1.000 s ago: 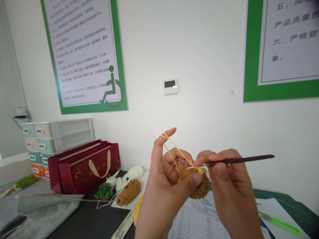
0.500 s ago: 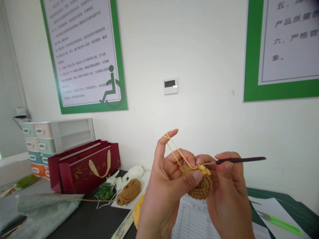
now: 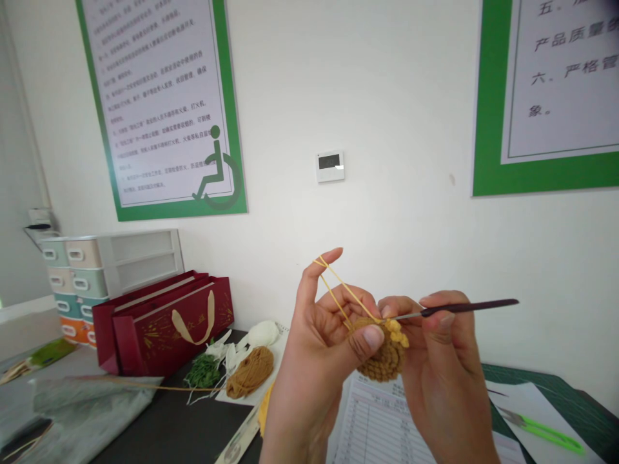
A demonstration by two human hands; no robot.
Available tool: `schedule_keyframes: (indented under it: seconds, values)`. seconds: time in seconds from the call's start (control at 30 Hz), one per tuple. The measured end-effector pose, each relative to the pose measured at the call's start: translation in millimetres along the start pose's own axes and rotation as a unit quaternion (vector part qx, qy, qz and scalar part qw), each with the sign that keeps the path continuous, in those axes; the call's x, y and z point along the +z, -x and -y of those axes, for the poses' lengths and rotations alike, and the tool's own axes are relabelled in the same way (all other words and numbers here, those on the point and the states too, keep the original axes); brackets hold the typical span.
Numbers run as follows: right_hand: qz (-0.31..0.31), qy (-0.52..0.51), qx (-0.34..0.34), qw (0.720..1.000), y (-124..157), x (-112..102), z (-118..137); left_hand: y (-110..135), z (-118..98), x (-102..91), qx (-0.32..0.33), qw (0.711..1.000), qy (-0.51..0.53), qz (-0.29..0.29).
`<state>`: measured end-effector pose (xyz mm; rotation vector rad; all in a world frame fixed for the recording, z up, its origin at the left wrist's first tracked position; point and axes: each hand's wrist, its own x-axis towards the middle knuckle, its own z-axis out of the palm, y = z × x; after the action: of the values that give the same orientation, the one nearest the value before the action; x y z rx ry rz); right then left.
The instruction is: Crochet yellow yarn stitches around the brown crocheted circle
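Observation:
My left hand (image 3: 314, 361) pinches a round, mustard-brown crochet piece (image 3: 380, 361) between thumb and fingers. A yellow yarn strand (image 3: 345, 289) runs from that piece up over my raised left index finger. My right hand (image 3: 442, 367) holds a crochet hook (image 3: 464, 308) with a dark handle, and its metal shaft points left into the piece's bright yellow top edge. The hook's tip is hidden in the stitches, and my fingers cover part of the piece.
On the dark table lie a tan yarn ball (image 3: 250, 372), white material (image 3: 264, 334) and green strands (image 3: 203, 372). A red gift box (image 3: 164, 328) and plastic drawers (image 3: 72, 277) stand left. A printed sheet (image 3: 377, 425) and green-handled scissors (image 3: 546, 433) lie below right.
The crochet piece has shifted slightly up and left. The hook now tilts a little differently, and my right fingers have moved slightly on its handle.

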<state>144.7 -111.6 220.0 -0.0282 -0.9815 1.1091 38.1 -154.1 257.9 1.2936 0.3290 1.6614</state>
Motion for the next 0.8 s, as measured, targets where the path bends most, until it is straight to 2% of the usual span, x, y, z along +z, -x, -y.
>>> schedule_keyframes:
  seconds: [0.1,0.27,0.43,0.57,0.8]
  values:
    - [0.017,0.019,-0.029,0.999,-1,-1,1,0,0,1.3,0.006,1.0,0.001,-0.005]
    - [0.068,0.064,-0.117,0.989,-1,-5,-2,3,-4,11.7,-0.028,0.997,-0.031,-0.063]
    - [0.09,0.092,-0.162,0.978,-2,-7,-1,4,-9,10.2,-0.048,0.998,-0.024,-0.042]
    - [0.093,0.089,-0.169,0.977,-4,-9,3,5,-12,6.3,-0.052,0.998,-0.028,-0.024]
    - [0.109,0.067,-0.132,0.983,-8,-12,2,6,-11,5.7,-0.046,0.997,-0.027,-0.053]
